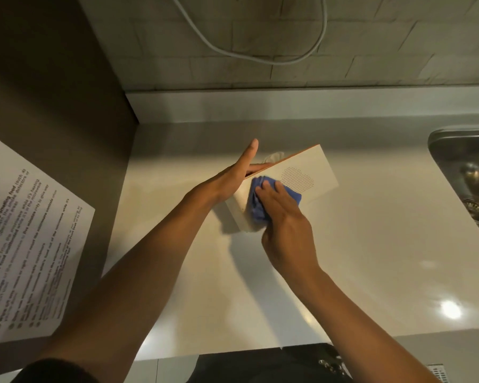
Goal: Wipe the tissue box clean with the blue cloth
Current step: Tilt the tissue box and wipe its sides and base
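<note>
A white tissue box [314, 172] with a dotted patch and a wooden lid edge lies tipped on its side on the pale countertop [343, 258], a tissue sticking out at its far side. My left hand [237, 172] steadies the box at its upper left edge, thumb stretched up, fingers tucked behind the lid. My right hand [281, 214] presses the crumpled blue cloth [257, 208] against the box's near face and left corner, fingers laid flat over the cloth.
A steel sink [465, 178] sits at the right edge of the counter. A printed notice sheet [31, 239] hangs on the dark panel at left. A white cable [260, 55] loops across the tiled back wall. The counter's front edge runs near my body.
</note>
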The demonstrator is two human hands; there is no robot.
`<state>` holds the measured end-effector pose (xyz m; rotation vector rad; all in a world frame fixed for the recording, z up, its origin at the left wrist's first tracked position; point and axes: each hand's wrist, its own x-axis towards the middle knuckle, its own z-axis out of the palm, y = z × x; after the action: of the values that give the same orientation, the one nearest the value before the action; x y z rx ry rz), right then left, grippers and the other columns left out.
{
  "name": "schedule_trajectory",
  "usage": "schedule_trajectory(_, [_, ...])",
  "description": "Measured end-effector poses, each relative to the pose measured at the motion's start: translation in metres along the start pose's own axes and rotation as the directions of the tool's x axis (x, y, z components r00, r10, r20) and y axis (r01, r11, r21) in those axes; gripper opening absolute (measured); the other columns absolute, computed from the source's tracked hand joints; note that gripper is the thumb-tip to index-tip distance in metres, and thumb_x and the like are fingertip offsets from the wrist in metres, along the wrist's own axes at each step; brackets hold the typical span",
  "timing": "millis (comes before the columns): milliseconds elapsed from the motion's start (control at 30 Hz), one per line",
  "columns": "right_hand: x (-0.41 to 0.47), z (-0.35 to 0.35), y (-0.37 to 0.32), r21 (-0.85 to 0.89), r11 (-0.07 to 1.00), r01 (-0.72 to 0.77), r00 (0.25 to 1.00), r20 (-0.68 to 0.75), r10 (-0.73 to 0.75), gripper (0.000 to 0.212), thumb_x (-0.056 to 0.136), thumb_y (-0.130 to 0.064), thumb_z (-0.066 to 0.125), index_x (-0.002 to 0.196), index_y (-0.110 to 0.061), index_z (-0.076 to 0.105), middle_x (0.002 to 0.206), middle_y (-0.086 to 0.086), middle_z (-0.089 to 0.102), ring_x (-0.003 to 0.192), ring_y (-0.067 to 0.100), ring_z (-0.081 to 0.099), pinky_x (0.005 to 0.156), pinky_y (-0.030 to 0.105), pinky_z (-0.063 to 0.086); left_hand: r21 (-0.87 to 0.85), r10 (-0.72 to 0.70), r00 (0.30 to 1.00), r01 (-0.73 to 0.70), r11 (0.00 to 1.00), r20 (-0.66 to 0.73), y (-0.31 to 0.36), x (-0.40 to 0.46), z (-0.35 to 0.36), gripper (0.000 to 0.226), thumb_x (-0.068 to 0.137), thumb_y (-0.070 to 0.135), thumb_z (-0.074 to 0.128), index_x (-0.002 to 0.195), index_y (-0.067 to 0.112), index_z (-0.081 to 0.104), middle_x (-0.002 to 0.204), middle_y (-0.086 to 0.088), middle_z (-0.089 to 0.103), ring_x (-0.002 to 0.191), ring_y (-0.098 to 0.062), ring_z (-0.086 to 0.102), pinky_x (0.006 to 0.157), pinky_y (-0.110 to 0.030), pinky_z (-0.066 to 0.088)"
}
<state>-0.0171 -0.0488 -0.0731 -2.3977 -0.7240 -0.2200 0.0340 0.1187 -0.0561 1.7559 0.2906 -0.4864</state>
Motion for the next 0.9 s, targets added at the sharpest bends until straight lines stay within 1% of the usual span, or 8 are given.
schedule_trajectory(133, [-0.002,0.012,-0.022,0.003,0.998,0.059,0.997,0.039,-0.059,0.064,0.075,0.010,0.072,0.134,-0.007,0.055,0.141,0.008,0.050,0.135,0.026,0.041,0.099,0.027,0.036,-0.088,0.012,1.000,-0.011,0.996,0.010,-0.001,-0.001,-0.001,0.095,0.084,0.088,0.010,0.139,0.032,0.063,0.137,-0.006,0.067,0.128,-0.025,0.060,0.121,-0.049,0.034])
schedule_trajectory(233, [-0.032,0.006,-0.005,0.000,0.992,0.129,0.989,0.067,-0.129,0.069,0.067,0.017,0.074,0.130,-0.004,0.057,0.137,0.010,0.053,0.132,0.028,0.045,0.103,0.037,0.033,-0.022,0.040,0.999,-0.039,0.999,0.017,-0.002,-0.003,0.000,0.091,0.078,0.092,0.010,0.135,0.045,0.063,0.132,0.003,0.070,0.123,-0.020,0.064,0.118,-0.050,0.037])
schedule_trajectory(400, [-0.014,-0.011,0.020,0.000,0.999,-0.032,0.999,-0.018,0.032,0.060,0.075,0.014,0.071,0.130,-0.006,0.059,0.138,0.010,0.054,0.130,0.029,0.048,0.100,0.035,0.040,0.128,0.071,0.992,-0.058,0.990,-0.101,-0.001,0.001,0.006,0.087,0.076,0.093,0.010,0.130,0.052,0.064,0.120,0.001,0.074,0.105,-0.022,0.072,0.101,-0.051,0.055])
schedule_trajectory(533, [-0.007,0.006,-0.007,0.014,1.000,0.015,1.000,0.005,-0.015,0.063,0.074,0.009,0.075,0.133,-0.006,0.056,0.140,0.010,0.052,0.132,0.029,0.045,0.100,0.031,0.037,0.181,0.084,0.989,-0.062,0.982,-0.120,-0.001,0.003,0.003,0.083,0.082,0.090,0.009,0.127,0.050,0.066,0.124,0.002,0.073,0.114,-0.020,0.067,0.108,-0.049,0.049])
schedule_trajectory(667, [-0.046,0.005,0.006,-0.043,0.987,0.156,0.986,0.058,-0.154,0.070,0.068,0.015,0.076,0.131,-0.004,0.055,0.137,0.011,0.054,0.131,0.029,0.045,0.101,0.041,0.036,0.264,0.089,0.990,-0.058,0.963,-0.108,-0.001,0.005,0.003,0.075,0.087,0.087,0.010,0.113,0.053,0.072,0.093,0.013,0.078,0.089,-0.008,0.072,0.091,-0.039,0.056])
schedule_trajectory(733, [-0.044,-0.006,0.025,-0.054,0.994,0.100,0.995,0.032,-0.098,0.067,0.070,0.016,0.073,0.131,-0.005,0.057,0.137,0.010,0.054,0.131,0.028,0.045,0.099,0.038,0.038,0.297,0.092,0.984,-0.043,0.954,-0.153,-0.001,0.004,0.004,0.071,0.087,0.087,0.014,0.093,0.051,0.075,0.076,0.016,0.075,0.072,-0.006,0.071,0.072,-0.034,0.052])
schedule_trajectory(800, [-0.028,-0.014,0.034,-0.042,0.999,-0.002,1.000,-0.014,0.002,0.062,0.073,0.014,0.071,0.130,-0.006,0.059,0.137,0.011,0.055,0.129,0.029,0.048,0.095,0.036,0.043,0.304,0.097,0.979,-0.039,0.952,-0.178,-0.001,0.004,0.006,0.066,0.090,0.085,0.019,0.080,0.049,0.074,0.069,0.017,0.072,0.063,-0.005,0.069,0.065,-0.028,0.046])
schedule_trajectory(900, [-0.008,-0.011,0.025,0.001,0.998,-0.056,0.998,-0.036,0.056,0.062,0.073,0.017,0.065,0.131,-0.006,0.058,0.139,0.011,0.052,0.132,0.030,0.046,0.096,0.036,0.045,0.308,0.096,0.975,-0.030,0.951,-0.202,-0.003,0.008,0.005,0.067,0.091,0.083,0.024,0.086,0.040,0.076,0.072,0.012,0.074,0.065,-0.007,0.072,0.063,-0.026,0.048])
